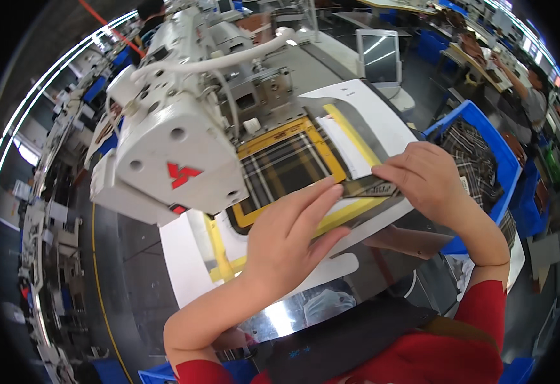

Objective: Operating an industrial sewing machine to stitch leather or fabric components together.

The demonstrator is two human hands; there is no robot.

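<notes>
A white industrial sewing machine (184,141) stands at the left, its head beside a yellow-edged clamp frame (339,168). Inside the frame lies dark plaid fabric (286,168) with white and tan lines. My left hand (293,233) rests over the frame's near edge, fingers stretched and thumb apart, its fingertips by the left end of a dark strip with pale lettering (369,188). The thumb and fingers of my right hand (424,179) pinch that strip's right end. Whether the left fingertips press on the strip is hard to tell.
White template sheet with yellow tape (353,136) spreads around the frame. At right stands a blue bin (513,168) of plaid pieces (475,157). A control screen (380,57) sits behind the table. Another person (536,99) works at the far right.
</notes>
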